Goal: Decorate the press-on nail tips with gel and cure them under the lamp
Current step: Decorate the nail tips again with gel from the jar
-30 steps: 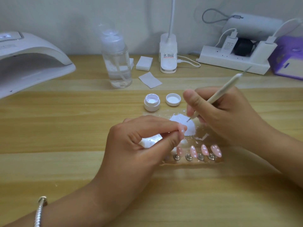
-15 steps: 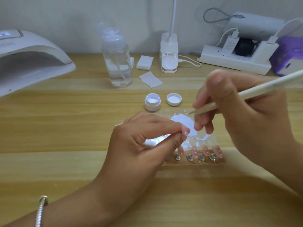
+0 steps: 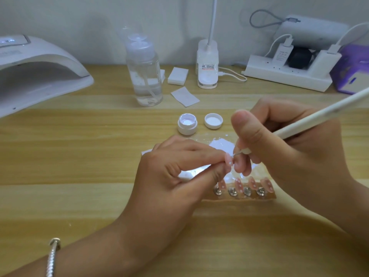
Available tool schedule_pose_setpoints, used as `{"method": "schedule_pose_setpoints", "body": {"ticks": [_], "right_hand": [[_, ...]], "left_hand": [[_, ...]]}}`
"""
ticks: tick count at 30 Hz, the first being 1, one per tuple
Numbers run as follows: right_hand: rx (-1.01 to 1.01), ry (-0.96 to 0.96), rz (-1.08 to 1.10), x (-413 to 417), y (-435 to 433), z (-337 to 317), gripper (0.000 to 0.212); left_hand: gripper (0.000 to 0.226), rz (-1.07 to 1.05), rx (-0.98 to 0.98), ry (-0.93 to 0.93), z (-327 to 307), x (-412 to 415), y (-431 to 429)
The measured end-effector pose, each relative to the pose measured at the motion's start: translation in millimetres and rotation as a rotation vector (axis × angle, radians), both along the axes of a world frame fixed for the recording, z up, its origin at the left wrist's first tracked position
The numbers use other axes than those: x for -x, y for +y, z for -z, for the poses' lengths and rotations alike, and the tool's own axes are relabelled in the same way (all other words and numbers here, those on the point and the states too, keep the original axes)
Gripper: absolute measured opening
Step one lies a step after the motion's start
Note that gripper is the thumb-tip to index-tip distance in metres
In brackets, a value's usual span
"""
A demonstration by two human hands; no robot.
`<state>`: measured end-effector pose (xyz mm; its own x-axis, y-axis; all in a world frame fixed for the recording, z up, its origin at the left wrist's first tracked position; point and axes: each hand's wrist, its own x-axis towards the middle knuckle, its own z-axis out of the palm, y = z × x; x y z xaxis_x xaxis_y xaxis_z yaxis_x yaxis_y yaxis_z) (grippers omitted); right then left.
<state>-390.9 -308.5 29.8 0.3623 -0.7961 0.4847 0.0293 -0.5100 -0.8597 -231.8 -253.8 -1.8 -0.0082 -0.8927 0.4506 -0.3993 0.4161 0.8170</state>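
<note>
My left hand [image 3: 175, 176] pinches a pink nail tip [image 3: 228, 161] with white dots between thumb and forefinger, above a clear palette [image 3: 257, 172]. My right hand [image 3: 279, 148] grips a white dotting pen [image 3: 311, 120], and the pen's fine metal point touches the held tip. A patch of white gel [image 3: 221, 145] lies on the palette just behind. Several more pink dotted tips [image 3: 251, 183] stand in a row on silver holders at the palette's near edge. An open gel pot [image 3: 187, 126] and its lid [image 3: 213, 120] sit behind. The white curing lamp [image 3: 36, 72] stands at the far left.
A clear pump bottle [image 3: 144, 76] stands behind the pot, with white pads [image 3: 177, 75] and a loose wipe [image 3: 185, 96] beside it. A desk lamp base [image 3: 207, 64], a loaded power strip [image 3: 287, 76] and a purple box [image 3: 353, 72] line the wall.
My right hand has swung the pen from the gel patch down to the nail tip that my left hand holds. The left hand has stayed nearly still.
</note>
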Motion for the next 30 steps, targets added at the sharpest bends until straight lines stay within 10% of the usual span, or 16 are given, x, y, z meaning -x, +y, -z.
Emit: {"method": "schedule_pose_setpoints", "body": {"ticks": [30], "right_hand": [[-0.017,-0.065,-0.008,4,-12,0,0.036]], "left_hand": [[0.011,-0.020,0.009,0.042,0,0,-1]]}}
